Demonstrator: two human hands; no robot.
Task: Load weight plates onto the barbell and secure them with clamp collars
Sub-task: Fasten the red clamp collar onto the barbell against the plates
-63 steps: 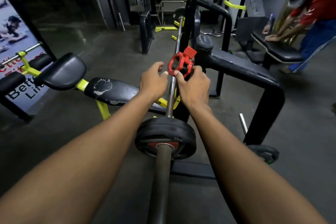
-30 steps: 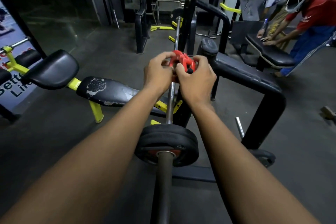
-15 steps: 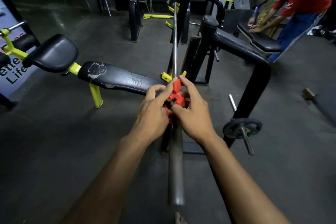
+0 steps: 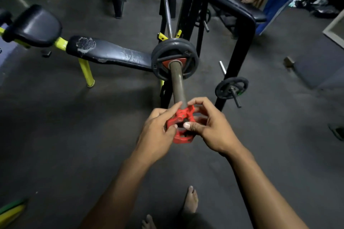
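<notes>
Head view: bench [image 4: 111,53] beside barbell [image 4: 177,82].

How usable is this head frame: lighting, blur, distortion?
Head view: dim with dark corners; wide-angle bending at the edges; the red clamp collar, both hands (left hand, right hand) and the weight plate are readable, the collar slightly soft.
</notes>
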